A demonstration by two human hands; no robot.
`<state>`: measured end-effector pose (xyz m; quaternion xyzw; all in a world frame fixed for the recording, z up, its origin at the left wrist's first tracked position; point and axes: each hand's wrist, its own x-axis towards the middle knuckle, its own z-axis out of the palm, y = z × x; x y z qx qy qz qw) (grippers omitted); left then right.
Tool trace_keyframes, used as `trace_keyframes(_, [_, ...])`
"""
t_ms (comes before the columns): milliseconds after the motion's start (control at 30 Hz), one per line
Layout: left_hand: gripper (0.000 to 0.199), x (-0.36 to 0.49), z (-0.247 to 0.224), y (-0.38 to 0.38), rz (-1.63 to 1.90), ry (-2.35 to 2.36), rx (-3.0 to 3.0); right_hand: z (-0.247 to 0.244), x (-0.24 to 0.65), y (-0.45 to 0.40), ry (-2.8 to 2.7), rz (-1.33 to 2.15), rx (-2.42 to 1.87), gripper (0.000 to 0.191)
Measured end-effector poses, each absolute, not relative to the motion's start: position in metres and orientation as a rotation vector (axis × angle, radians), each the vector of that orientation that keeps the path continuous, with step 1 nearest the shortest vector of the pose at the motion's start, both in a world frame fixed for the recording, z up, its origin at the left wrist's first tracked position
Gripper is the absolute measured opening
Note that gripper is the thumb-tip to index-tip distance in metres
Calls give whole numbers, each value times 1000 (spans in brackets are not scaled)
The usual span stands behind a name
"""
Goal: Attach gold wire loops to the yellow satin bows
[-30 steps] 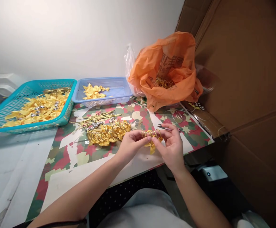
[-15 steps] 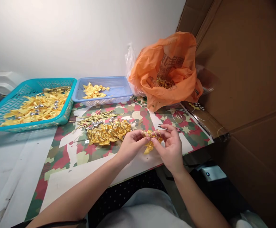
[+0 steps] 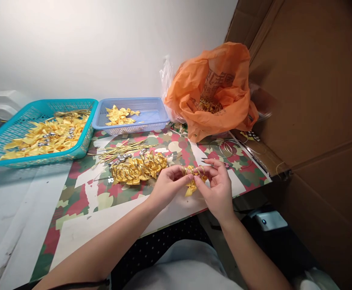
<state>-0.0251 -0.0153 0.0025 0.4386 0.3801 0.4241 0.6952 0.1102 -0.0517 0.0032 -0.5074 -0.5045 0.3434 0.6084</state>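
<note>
My left hand (image 3: 172, 180) and my right hand (image 3: 216, 185) meet over the front of the camouflage-patterned sheet. Between their pinched fingertips they hold a yellow bow (image 3: 190, 189) with coiled gold wire. Gold coils ring the extended fingers of both hands; exactly how the wire is attached is too small to make out. Left of my left hand lies a pile of yellow bows with gold wire coils (image 3: 136, 171). Behind that pile is a bundle of straight gold twist ties (image 3: 127, 150), with small silver bells (image 3: 123, 158) beside it.
A teal basket (image 3: 85, 143) of yellow bows, silver bells and gold ties stands at the left. Beside it, a blue basket (image 3: 153, 105) holds more bows. An open orange bag (image 3: 224, 121) stands at the back right, before a cardboard wall (image 3: 315, 88). Loose wire loops (image 3: 225, 149) lie nearby.
Both hands stay in nearly the same place, still pinching the bow. Their fingertips have shifted slightly, and the bow hangs a little further right.
</note>
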Motion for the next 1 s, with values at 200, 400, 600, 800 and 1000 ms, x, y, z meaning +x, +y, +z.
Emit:
trace_keyframes(200, [24, -25, 3, -15, 938, 842, 972, 1, 111, -53, -1194, 765, -1182, 40])
trace_keyframes(400, [24, -25, 4, -15, 946, 852, 1001, 11, 121, -62, -1571, 510, -1265, 38])
trace_keyframes(600, [27, -25, 6, -15, 893, 754, 1005, 44, 132, -53, -2014, 248, -1351, 30])
trace_keyframes(800, [39, -26, 0, -14, 763, 767, 954, 74, 135, -40, -2244, 205, -1318, 26])
trace_keyframes(1000, [43, -29, 0, -13, 659, 706, 840, 105, 192, 79, -1866, 124, -1518, 15])
